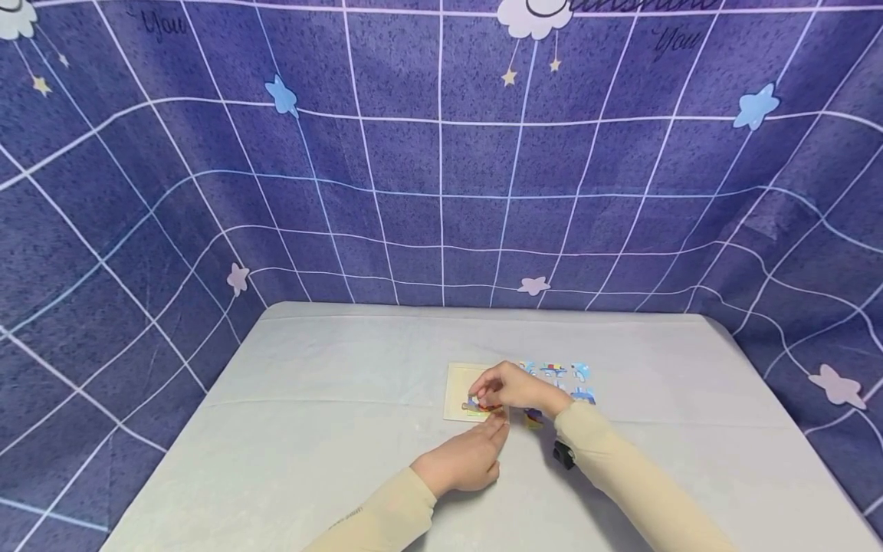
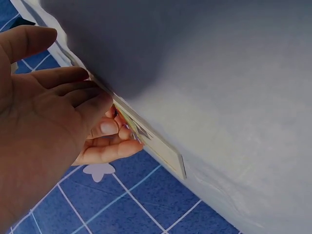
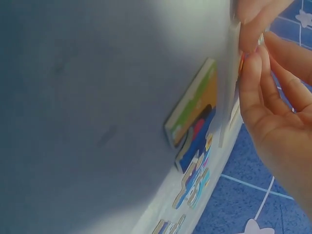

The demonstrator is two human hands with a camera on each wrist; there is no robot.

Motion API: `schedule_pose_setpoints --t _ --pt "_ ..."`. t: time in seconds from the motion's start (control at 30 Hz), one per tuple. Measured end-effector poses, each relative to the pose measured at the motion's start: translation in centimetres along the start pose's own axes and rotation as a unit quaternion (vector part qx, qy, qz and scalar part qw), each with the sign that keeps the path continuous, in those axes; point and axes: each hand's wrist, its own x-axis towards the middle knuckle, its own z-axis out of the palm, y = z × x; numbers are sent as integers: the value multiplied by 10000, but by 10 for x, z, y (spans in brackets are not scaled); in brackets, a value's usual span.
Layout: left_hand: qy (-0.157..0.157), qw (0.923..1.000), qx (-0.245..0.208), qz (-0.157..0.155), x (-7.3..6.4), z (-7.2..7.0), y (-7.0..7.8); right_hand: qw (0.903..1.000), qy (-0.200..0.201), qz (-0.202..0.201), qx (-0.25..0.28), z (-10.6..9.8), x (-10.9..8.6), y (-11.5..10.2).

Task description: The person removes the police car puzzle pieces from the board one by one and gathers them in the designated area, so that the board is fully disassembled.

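A shallow cream puzzle board (image 1: 455,381) lies flat on the table, with colourful puzzle pieces (image 1: 474,406) on its lower part. My left hand (image 1: 464,458) rests its extended fingertips on the board's near right edge. From the right, my right hand (image 1: 522,387) reaches over the board, its curled fingertips pinching a small colourful piece that they largely hide. In the right wrist view, the right hand (image 3: 278,97) has a sliver of red and orange showing at its fingertips. Beside the board lies a loose green, orange and blue piece (image 3: 195,114).
Several blue and multicoloured pieces (image 1: 581,373) lie to the right of the board, partly behind the right hand. A black device (image 1: 563,454) sits under the right wrist. The white-covered table (image 1: 310,437) ends at a purple grid-patterned curtain (image 1: 400,215).
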Motion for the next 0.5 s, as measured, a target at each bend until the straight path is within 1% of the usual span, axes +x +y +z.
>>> schedule_pose_setpoints --t 0.17,0.27,0.5 --pt "-37 10000 -69 -24 1 0 1 10000 33 31 -65 2 0 1" --pt "2 10000 -53 -2 1 1 0 9999 47 46 -113 1 -1 0" --pt "15 10000 -4 19 1 1 0 9999 -28 -72 81 1 1 -3"
